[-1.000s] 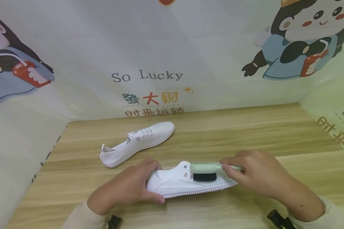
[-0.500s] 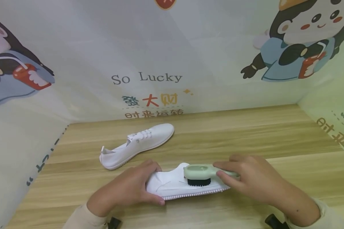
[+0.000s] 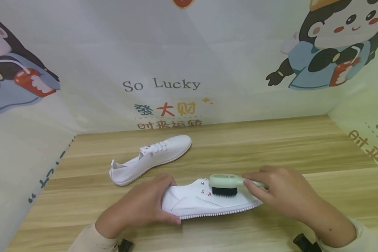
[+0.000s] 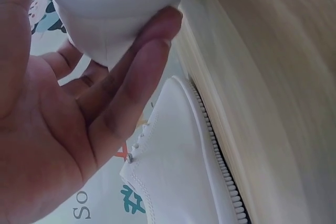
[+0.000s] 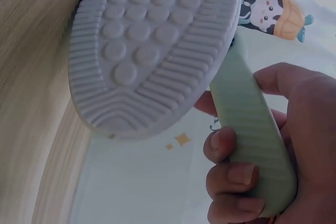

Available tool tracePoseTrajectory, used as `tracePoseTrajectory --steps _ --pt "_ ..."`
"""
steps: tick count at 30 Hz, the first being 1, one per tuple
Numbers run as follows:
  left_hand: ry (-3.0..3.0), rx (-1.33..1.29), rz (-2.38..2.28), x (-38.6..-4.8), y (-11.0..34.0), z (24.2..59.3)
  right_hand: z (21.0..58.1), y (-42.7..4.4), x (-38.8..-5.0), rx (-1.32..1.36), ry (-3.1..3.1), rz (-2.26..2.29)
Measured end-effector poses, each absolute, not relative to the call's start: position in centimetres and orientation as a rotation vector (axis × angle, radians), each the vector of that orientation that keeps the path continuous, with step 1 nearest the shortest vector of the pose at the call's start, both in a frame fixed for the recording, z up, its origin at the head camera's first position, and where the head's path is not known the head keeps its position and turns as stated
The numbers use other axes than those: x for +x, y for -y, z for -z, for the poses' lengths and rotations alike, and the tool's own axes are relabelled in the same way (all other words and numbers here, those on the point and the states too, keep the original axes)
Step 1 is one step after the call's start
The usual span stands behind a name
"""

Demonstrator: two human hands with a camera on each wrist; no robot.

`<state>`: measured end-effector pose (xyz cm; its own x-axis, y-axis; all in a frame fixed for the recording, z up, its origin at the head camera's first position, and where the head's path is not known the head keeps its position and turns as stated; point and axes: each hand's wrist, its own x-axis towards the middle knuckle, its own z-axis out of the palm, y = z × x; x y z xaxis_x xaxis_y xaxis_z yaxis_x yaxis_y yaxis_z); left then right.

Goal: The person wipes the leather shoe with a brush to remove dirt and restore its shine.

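Head view: we see a left hand [image 3: 141,203] gripping the heel of a white shoe [image 3: 189,203], its fingers and thumb curled round either side of the heel. This shoe sits close to the person, toe toward the right, its side turned up to us with small red letters near the brush. From the right wrist we look onto its studded sole [image 5: 147,51] — the front of the shoe is held clear of the tabletop.

We find the right hand [image 3: 283,190] holding a pale green brush [image 3: 226,180], fingers wrapped about the ribbed handle [image 5: 252,114]. The dark bristles [image 3: 224,191] point down against the shoe's white upper, just beside the lettering.

Beyond the left hand we have a second white shoe [image 3: 157,154], laced, lying on the wood-grain table [image 3: 286,147] with its toe toward the far right. Behind it all we see a pale printed backdrop [image 3: 239,70] — cartoon figures and "So Lucky".
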<state>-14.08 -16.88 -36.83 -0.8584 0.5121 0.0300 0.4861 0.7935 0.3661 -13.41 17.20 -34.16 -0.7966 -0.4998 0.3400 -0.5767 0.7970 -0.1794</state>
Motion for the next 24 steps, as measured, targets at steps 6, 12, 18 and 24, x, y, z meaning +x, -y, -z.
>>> tracePoseTrajectory --steps 6,12,18,24 --pt "-3.004 0.759 -0.501 -14.16 16.68 36.67 34.02 -17.2 -13.57 0.735 2.749 -0.396" --pt "-3.063 0.738 -0.452 -14.37 16.55 36.65 33.97 -17.09 -13.64 0.639 2.794 -0.398" --pt "-3.093 0.671 -0.454 -14.24 16.34 36.68 34.17 -17.05 -13.59 0.646 2.817 -0.385" --pt "-3.125 0.653 -0.45 -14.28 16.3 36.69 34.42 -16.96 -13.65 0.672 2.833 -0.38"
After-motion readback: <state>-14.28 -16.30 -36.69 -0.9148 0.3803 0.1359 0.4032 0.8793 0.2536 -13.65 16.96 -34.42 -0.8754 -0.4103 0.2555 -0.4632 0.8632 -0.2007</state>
